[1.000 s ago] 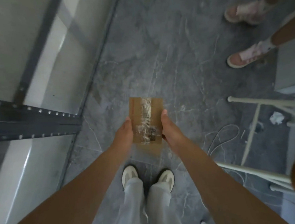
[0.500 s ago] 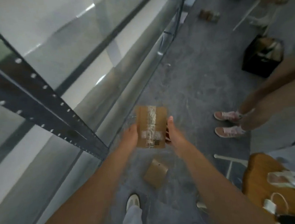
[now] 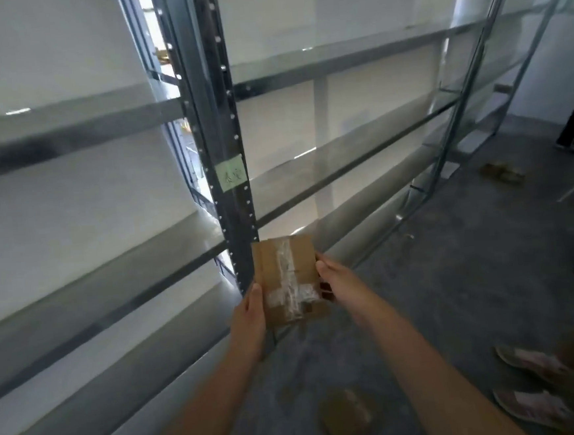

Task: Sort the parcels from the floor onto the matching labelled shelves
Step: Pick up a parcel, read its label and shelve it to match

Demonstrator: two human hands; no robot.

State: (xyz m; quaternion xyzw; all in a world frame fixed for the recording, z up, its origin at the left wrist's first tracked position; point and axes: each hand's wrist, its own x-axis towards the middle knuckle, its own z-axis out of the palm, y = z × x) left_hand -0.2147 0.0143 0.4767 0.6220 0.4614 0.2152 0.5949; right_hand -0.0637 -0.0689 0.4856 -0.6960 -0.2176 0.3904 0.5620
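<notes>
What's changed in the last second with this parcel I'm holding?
The taped cardboard parcel has risen from low above your shoes to in front of the rack upright with the green label. Nothing was taken or let go: left hand and right hand hold its sides as before.

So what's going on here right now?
A person is holding a small taped cardboard parcel in front of a metal shelving rack, with the left hand gripping its left edge and the right hand its right. It is not yet on a shelf. A green label sits on the rack's upright just above; its writing is too blurred to read. A second parcel lies on the floor, and someone in pink shoes stands nearby.
</notes>
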